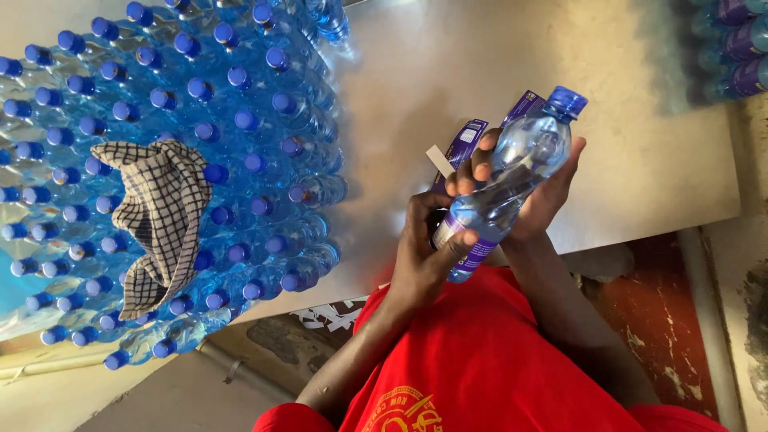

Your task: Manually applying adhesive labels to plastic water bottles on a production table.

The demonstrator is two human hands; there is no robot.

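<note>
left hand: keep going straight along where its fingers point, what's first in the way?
Probably the strip of purple labels sticking out just past the fingertips of the left hand, which already grips the water bottle. Beyond that, the metal table. Depth is unclear from this one view.

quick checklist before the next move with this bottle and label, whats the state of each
1. Bottle held firmly: ok. The right hand cradles the clear water bottle from behind, and the left hand grips its lower end.
2. Cap on: ok. The blue cap sits on the neck.
3. Label on bottle: ok so far. A purple label wraps the lower end under the left thumb; whether it is fully stuck, cannot tell.
4. Spare labels at hand: ok. Purple label strips are pinched in the fingers behind the bottle.
5. Bottle stock within reach: ok. Many blue-capped bottles stand on the table, with a checked cloth on top.
</note>
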